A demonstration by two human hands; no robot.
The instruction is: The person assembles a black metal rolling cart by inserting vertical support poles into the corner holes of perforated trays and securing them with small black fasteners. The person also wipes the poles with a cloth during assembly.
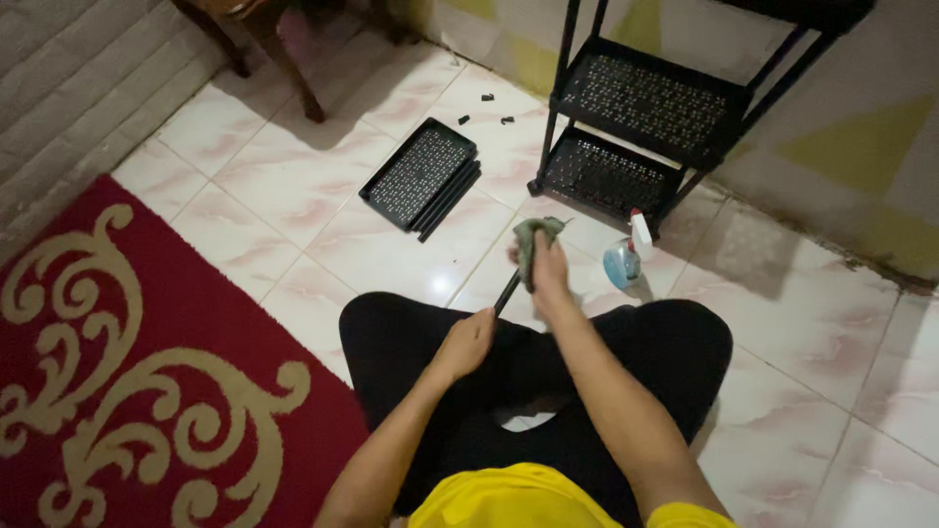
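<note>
Thin black rod [508, 290], a slim dark pole, sits just above the frame's centre, held slantwise over the lap of a person seated cross-legged on the floor in black trousers and a yellow shirt. The left hand [468, 342] has its fingers wrapped together around the rod's lower end. The right hand [548, 269] has its fingers clamped on a crumpled grey-green cloth [533, 240], pressed around the rod's upper part.

To wipe well, it seems best for the lower hand to hold the rod steady while the cloth wraps fully around it and slides along its length with even pressure.

Just right of the cloth, a small blue spray bottle with a white nozzle [623, 256] stands on the floor. A black perforated plastic tray [419, 176] with more rods beside it lies flat at upper centre, with small black pieces near it. A black tiered rack with perforated shelves [641, 108] stands at upper right.

White glossy floor tiles with pink marbling [293, 176] cover the room; a red rug with cream scrolls [127, 372] fills the lower left. Dark wooden furniture legs [293, 78] show at upper left.
</note>
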